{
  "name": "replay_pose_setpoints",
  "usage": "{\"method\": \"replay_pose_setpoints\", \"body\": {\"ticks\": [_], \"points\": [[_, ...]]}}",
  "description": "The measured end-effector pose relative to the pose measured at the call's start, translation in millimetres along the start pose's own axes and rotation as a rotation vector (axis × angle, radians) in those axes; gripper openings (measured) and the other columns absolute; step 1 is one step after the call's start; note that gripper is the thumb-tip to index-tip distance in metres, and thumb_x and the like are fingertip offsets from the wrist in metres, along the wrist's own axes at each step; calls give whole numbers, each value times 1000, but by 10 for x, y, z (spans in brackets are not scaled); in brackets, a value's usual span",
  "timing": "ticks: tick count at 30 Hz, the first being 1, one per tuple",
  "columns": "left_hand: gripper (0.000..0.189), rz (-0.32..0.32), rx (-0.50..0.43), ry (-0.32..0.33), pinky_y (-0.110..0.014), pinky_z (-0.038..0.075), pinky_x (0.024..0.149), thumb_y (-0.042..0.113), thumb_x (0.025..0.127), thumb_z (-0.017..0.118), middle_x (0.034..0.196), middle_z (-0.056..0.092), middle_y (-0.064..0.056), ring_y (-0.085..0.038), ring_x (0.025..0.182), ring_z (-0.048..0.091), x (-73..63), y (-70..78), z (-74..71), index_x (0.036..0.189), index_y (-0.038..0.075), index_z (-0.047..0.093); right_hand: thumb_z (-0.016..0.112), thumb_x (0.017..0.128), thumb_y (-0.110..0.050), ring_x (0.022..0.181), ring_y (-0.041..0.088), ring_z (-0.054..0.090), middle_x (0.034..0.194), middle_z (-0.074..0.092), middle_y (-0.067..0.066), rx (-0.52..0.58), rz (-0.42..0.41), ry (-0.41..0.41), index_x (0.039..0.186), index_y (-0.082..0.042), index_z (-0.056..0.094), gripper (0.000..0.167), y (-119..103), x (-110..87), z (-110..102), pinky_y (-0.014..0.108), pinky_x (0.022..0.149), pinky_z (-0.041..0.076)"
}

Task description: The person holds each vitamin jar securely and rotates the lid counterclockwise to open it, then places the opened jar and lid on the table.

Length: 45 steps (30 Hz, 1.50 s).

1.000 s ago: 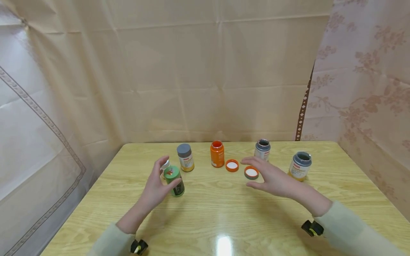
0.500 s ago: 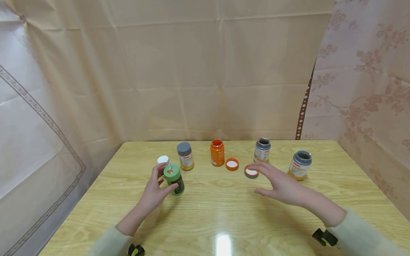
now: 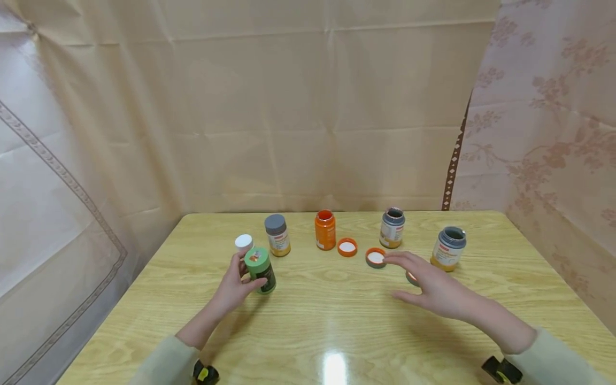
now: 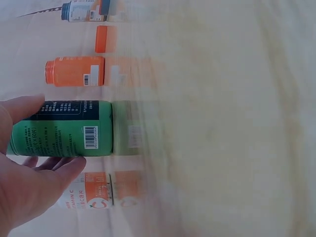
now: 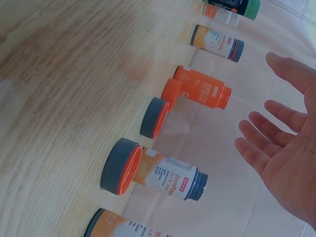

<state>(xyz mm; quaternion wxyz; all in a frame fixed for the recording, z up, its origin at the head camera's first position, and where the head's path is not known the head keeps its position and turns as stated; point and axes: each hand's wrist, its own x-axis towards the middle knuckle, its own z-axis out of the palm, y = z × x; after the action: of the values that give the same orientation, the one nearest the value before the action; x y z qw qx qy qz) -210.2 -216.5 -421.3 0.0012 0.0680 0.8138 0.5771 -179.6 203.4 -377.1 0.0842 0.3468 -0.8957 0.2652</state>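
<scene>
My left hand [image 3: 230, 293] grips a green bottle [image 3: 260, 271] with a green lid, which stands upright at the left of the table. In the left wrist view the thumb lies on one side of the green bottle [image 4: 74, 133] and the fingers bend along the other. My right hand [image 3: 445, 291] hovers over the right half of the table, fingers spread and holding nothing. By its fingertips lies a grey lid [image 3: 375, 259], inner side up. A second grey lid [image 5: 120, 167] is partly hidden by that hand in the head view.
Behind the green bottle stand a white-capped bottle [image 3: 244, 242] and a grey-capped bottle [image 3: 278, 236]. An uncapped orange bottle [image 3: 325, 231] has an orange lid [image 3: 347, 247] beside it. Two uncapped grey-necked bottles [image 3: 392, 231] stand at the right. A cloth [image 3: 308, 107] hangs behind the table.
My left thumb and fingers have closed in around the green bottle. The right hand has drawn back to the right, uncovering one grey lid and part of another.
</scene>
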Motion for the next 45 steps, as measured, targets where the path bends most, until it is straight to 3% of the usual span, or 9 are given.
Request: {"method": "replay_pose_setpoints", "body": {"ticks": [8,14,19,26,32,38,42,45], "points": [[66,-39,1,-11,-56,35,103,-6,87,67,138,44,-30,-47,130,38,5,-55,-4,139,-3,26,80,80,-13,115,25,54,131,53,9,-12,-30,13,135,-8,49,63,6,-4,11,40,83,53],[62,-19,21,-11,-54,39,100,-3,89,67,137,45,-28,-45,128,41,-10,-40,-11,137,-1,29,78,83,-14,114,30,55,134,51,11,50,-21,-13,137,-10,48,62,-28,67,-7,42,78,54],[64,16,60,-16,-56,39,100,1,90,67,135,45,-26,-41,127,43,-25,16,-17,140,3,28,79,83,-19,121,29,52,135,52,7,-8,-27,-36,136,-11,51,61,-71,201,-10,46,88,50],[62,105,152,-18,-58,39,97,10,90,70,129,50,-22,-38,121,47,-66,165,7,139,7,33,78,84,-21,116,27,56,133,53,8,-23,-73,-48,135,-10,50,60,-153,427,12,46,91,48],[57,164,190,-68,-55,43,93,13,88,73,125,53,-16,-34,116,50,-102,307,60,135,12,41,76,86,-25,121,23,52,138,49,6,38,-71,-86,139,-12,47,62,-240,590,19,36,88,51],[57,268,244,-105,-48,47,89,14,87,74,123,55,-14,-32,110,53,-110,412,112,136,8,44,71,90,-31,117,24,54,138,49,7,88,-65,-101,140,-11,47,59,-320,721,50,38,83,53],[59,349,294,-118,-45,48,86,13,85,76,121,57,-12,-28,107,55,-98,464,161,135,7,46,72,88,-35,117,21,53,139,49,5,71,-49,-100,140,-13,47,62,-370,792,75,42,91,49],[60,369,325,-129,-43,47,86,16,85,77,120,59,-7,-22,105,55,-94,511,207,136,10,46,73,88,-35,121,22,52,137,50,5,78,-67,-94,139,-12,48,62,-405,847,107,45,99,43]]}}
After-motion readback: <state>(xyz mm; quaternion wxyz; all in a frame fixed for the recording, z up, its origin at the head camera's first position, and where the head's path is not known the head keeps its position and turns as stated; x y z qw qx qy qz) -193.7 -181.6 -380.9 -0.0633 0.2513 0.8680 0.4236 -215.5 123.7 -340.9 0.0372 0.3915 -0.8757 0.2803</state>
